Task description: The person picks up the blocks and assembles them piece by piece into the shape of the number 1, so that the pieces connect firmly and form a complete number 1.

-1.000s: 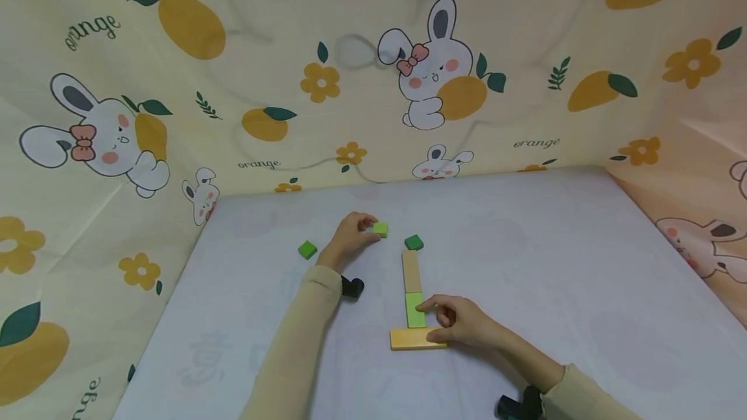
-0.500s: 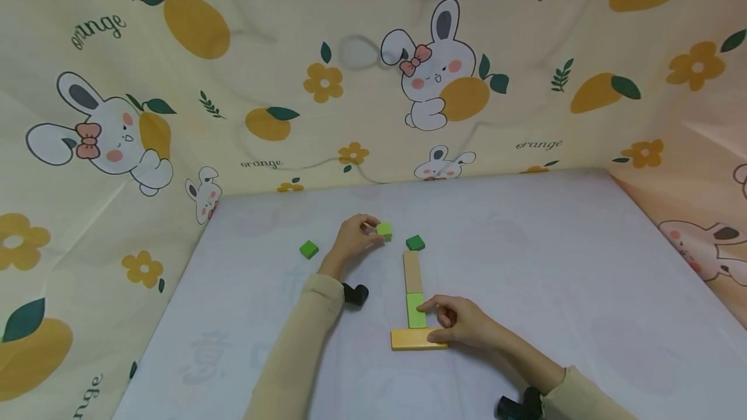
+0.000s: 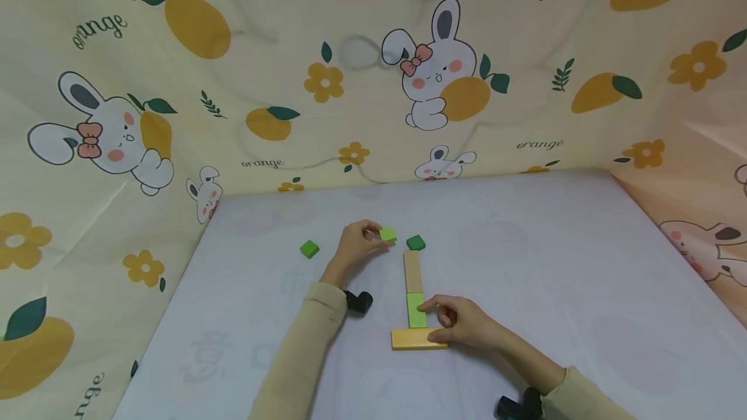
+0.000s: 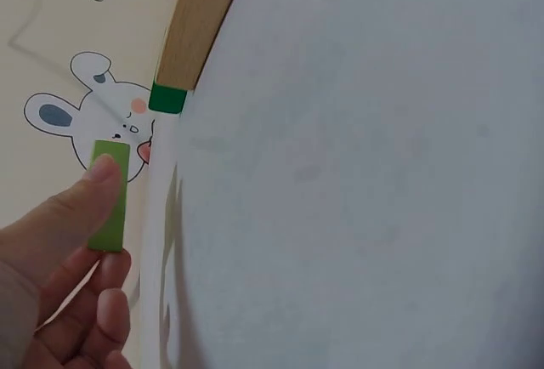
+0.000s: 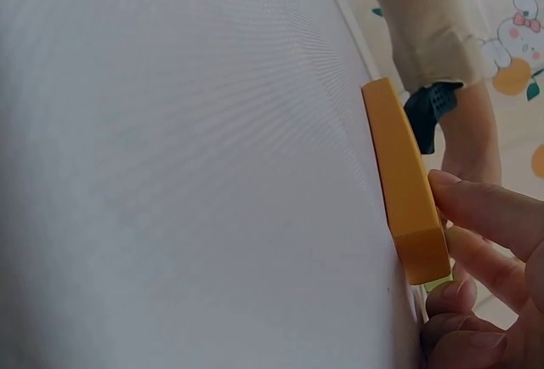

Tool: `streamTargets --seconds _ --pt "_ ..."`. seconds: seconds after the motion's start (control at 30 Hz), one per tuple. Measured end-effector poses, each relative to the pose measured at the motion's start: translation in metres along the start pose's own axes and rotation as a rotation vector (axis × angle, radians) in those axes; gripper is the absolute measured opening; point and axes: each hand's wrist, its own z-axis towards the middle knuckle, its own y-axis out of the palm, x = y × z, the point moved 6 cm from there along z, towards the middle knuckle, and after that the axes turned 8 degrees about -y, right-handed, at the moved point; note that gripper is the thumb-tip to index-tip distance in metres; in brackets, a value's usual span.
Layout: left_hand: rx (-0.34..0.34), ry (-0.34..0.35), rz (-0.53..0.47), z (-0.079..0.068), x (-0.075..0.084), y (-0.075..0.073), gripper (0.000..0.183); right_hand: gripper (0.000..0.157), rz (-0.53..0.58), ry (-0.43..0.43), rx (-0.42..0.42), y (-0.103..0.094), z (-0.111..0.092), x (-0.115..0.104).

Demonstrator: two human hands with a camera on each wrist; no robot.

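My left hand (image 3: 357, 243) pinches a light green wooden block (image 3: 388, 234) between thumb and fingers, as the left wrist view also shows. Just right of it, a dark green block (image 3: 415, 242) lies at the far end of a row. Toward me follow a tan block (image 3: 412, 271), a light green oblong block (image 3: 413, 317) and a crosswise orange-yellow block (image 3: 407, 340). My right hand (image 3: 467, 323) touches this near end: its thumb rests on the orange-yellow block and its index finger on the light green oblong. Its other fingers are bent.
Another green block (image 3: 309, 249) lies apart, left of my left hand. Everything lies on a white table surface (image 3: 560, 264). A patterned cloth (image 3: 362, 109) with rabbits and oranges stands behind and at both sides. Each wrist wears a black camera (image 3: 359, 303).
My left hand has moved slightly right and toward me with the light green block, closer to the dark green one. My right hand and the row have stayed put.
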Motion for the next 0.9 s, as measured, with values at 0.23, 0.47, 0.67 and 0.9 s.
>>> streamTargets --seconds 0.23,0.47,0.67,0.9 --pt "-0.011 -0.008 -0.004 -0.003 0.0 0.006 0.036 0.042 0.009 -0.002 0.003 0.0 -0.001 0.0" --pt "-0.042 0.019 0.006 -0.005 0.004 0.012 0.035 0.042 -0.005 -0.003 0.007 0.0 -0.001 0.0" --pt "-0.061 0.023 0.015 -0.005 0.006 0.017 0.036 0.042 -0.007 0.003 0.007 -0.001 -0.001 0.0" --pt "-0.074 0.045 0.03 -0.005 0.009 0.02 0.035 0.042 -0.008 0.002 0.003 -0.001 0.0 0.0"
